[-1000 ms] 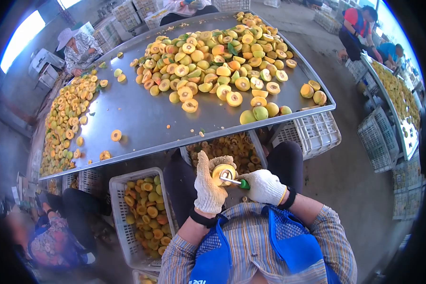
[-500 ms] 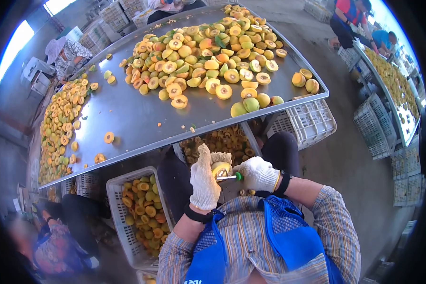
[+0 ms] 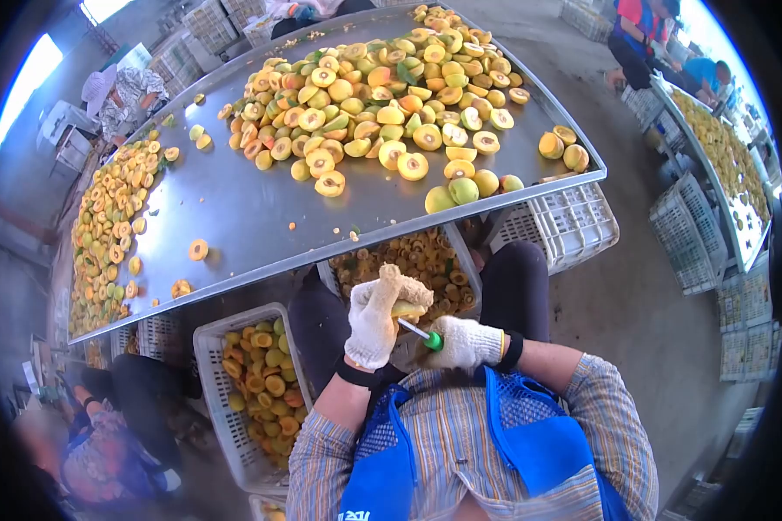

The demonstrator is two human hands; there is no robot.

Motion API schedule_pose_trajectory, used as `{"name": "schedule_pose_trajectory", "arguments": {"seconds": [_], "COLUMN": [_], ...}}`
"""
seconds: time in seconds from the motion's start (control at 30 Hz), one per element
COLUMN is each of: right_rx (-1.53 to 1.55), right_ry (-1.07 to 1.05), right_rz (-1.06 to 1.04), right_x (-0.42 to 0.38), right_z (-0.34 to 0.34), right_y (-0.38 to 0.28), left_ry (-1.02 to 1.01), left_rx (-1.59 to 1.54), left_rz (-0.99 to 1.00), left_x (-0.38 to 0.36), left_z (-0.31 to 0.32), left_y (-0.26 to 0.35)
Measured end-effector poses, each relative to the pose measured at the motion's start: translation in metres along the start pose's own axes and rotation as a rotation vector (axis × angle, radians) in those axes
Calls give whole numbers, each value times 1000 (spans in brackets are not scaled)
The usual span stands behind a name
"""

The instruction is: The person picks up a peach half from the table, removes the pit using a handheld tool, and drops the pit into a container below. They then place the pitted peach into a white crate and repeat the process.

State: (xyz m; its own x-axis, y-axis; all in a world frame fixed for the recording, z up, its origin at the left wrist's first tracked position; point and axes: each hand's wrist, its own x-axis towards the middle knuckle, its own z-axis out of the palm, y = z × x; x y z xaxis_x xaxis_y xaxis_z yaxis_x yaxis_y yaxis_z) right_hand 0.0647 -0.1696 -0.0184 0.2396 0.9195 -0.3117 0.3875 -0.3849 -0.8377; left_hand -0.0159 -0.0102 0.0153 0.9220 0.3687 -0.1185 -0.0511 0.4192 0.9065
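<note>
My left hand (image 3: 372,323), in a white knit glove with soiled fingertips, is closed around a yellow peach half (image 3: 405,309). Its cut face is mostly turned out of my sight. In my gloved right hand (image 3: 471,341) is a green-handled pitting tool (image 3: 434,340). The tool's thin metal shaft slants up to the left, with its tip at the underside of the peach half. How deep the tip sits is hidden. Both hands are above my lap, over the near end of a crate (image 3: 473,291) of scraps and pits.
A metal table (image 3: 261,226) in front bears a big pile of halved peaches (image 3: 356,113) and another pile (image 3: 109,234) at left. A white crate (image 3: 207,365) of peach halves stands left of my legs. An overturned crate (image 3: 573,217) is at right. Other people sit nearby.
My left hand has tipped the peach half, so its cut face no longer shows. The tool has swung from nearly level to a slant, its handle lower, as my right hand shifted slightly down.
</note>
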Motion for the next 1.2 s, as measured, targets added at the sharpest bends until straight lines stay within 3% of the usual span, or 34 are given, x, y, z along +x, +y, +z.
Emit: {"name": "schedule_pose_trajectory", "arguments": {"seconds": [0.07,0.1,0.17,0.23,0.27,0.3,0.37,0.43,0.5,0.53,0.57,0.63,0.7,0.77,0.8,0.83,0.87,0.93,0.97,1.0,1.03,1.07,1.1,1.13,1.2], "right_rx": [-256,-235,-208,218,382,343,-62,-188,142,403,542,489,549,599,486,368,330,-41,-311,-434,-579,-513,-443,-462,-544], "right_ry": [143,65,-27,-112,-119,-100,-109,-31,-133,-204,-289,-208,-240,-277,-286,-296,-202,-54,13,200,145,153,165,131,155], "right_rz": [64,193,247,18,-32,-52,196,107,104,-13,32,-194,-112,-37,48,128,-35,217,211,1,167,151,142,147,181], "right_x": [-3,1,0,8,7,8,12,9,7,5,3,7,4,3,4,6,11,14,18,22,19,17,13,15,21], "right_z": [-14,-21,-28,6,14,14,4,-2,4,10,10,10,1,-10,-16,-21,-14,-31,-38,-33,-45,-53,-58,-61,-58], "right_y": [-11,-9,-21,21,16,14,5,1,5,12,3,5,-2,-11,-15,-17,-1,-10,-6,34,17,14,16,21,16], "left_ry": [143,143,185,137,106,74,137,142,45,-48,-46,-182,-236,-202,203,271,342,450,502,595,665,840,874,881,981], "left_rx": [175,172,220,152,-54,-259,-254,-168,-233,-297,-300,-461,-571,-631,-547,-579,-616,-612,-463,-395,-224,120,743,1651,1738], "left_rz": [34,34,29,9,-14,-37,-53,-31,-17,-6,-4,-83,-131,-9,-86,-24,-33,25,122,176,159,113,-29,13,207], "left_x": [1,2,3,4,4,5,4,6,11,12,12,12,21,30,29,35,37,29,20,9,-9,-28,-43,-53,-38], "left_z": [7,10,13,6,3,2,4,3,1,0,0,1,-1,-1,5,-7,-20,-51,-71,-93,-116,-129,-159,-180,-180], "left_y": [-8,-9,-10,-7,-9,-10,-16,-17,-16,-17,-16,-15,-23,-24,-15,-21,-16,2,7,15,27,39,46,47,54]}}
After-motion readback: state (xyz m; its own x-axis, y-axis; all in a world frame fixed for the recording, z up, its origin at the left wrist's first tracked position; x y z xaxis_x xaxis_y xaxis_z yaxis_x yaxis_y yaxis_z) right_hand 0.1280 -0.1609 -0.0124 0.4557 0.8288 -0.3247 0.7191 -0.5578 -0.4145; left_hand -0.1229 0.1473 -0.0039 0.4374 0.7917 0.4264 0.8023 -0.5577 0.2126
